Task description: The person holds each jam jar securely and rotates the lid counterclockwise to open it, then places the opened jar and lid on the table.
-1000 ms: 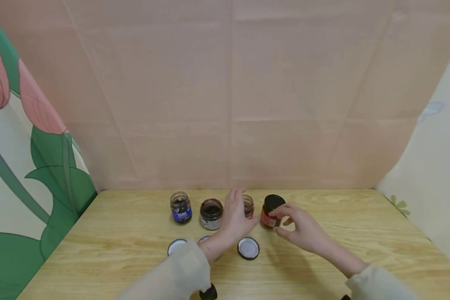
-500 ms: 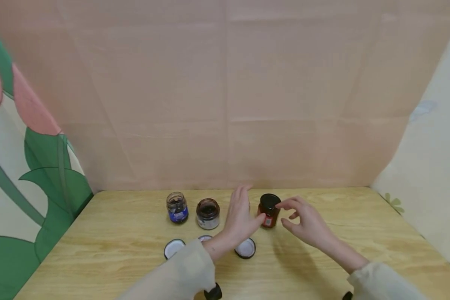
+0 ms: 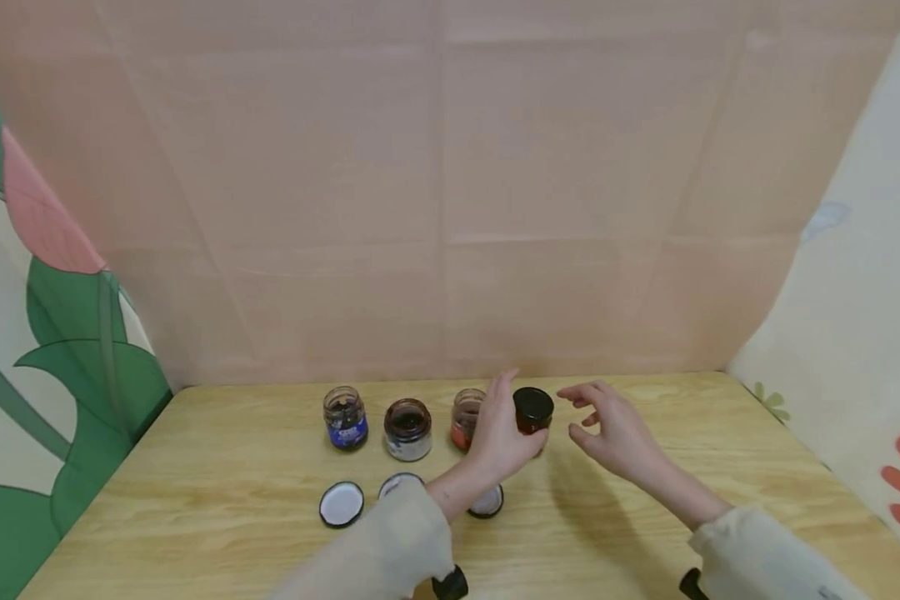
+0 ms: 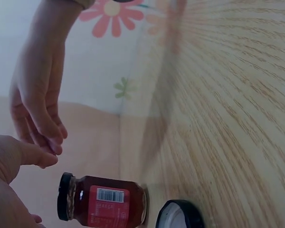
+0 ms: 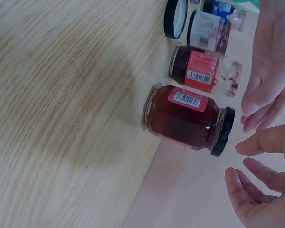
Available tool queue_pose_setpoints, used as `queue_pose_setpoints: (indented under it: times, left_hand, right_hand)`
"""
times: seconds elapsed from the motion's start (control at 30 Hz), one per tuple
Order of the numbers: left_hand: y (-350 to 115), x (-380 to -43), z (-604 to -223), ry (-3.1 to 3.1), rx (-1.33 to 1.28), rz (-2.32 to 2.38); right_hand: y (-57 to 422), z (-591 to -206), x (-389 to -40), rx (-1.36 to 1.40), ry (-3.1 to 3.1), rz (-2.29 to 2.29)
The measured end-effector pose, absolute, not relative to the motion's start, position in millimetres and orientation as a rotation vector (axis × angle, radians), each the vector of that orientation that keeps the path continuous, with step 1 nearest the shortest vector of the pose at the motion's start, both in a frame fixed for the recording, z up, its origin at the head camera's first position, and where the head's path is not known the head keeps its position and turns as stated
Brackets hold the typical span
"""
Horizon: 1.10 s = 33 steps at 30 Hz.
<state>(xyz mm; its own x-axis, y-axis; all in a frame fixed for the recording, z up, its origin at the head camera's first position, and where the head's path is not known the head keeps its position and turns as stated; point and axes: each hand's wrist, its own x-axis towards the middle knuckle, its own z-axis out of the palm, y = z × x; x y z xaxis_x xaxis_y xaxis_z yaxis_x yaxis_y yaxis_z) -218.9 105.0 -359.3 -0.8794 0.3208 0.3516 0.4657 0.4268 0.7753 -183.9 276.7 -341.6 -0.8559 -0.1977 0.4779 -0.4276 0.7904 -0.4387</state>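
A jam jar [image 5: 180,118] of dark red contents, with its black lid [image 3: 533,406] on, stands upright at the right end of a row of jars. Its red label [image 4: 108,202] carries a barcode. My left hand [image 3: 502,437] is beside the jar's left front, thumb spread and fingers extended; the wrist views show a gap between hand and jar. To the right of the lid hovers my right hand [image 3: 621,435], its fingers loosely bent around nothing. Left of this jar is an open jar with a red label [image 5: 202,71], partly covered by my left hand in the head view.
Two more open jars, one with a blue label [image 3: 347,427] and one with a pale label [image 3: 408,433], stand further left on the wooden table [image 3: 232,467]. Loose lids [image 3: 341,504] lie in front, some partly behind my left arm. A beige cloth [image 3: 435,208] hangs behind.
My left hand has moved right, from in front of the third jar to the lidded jar. My right hand has drawn away from that jar to the right. The head view has shifted slightly.
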Motion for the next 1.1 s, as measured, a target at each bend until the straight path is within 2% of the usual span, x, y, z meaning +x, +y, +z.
queue_pose_setpoints:
  times: [0.73, 1.1]
  left_hand:
    - [129, -227, -399, -2.609, -0.496, -1.666]
    - [133, -236, -412, -2.618, -0.478, -1.498]
  right_hand:
    - [280, -347, -183, 0.438, -2.583, 0.766]
    - [281, -346, -186, 0.420, -2.601, 0.779]
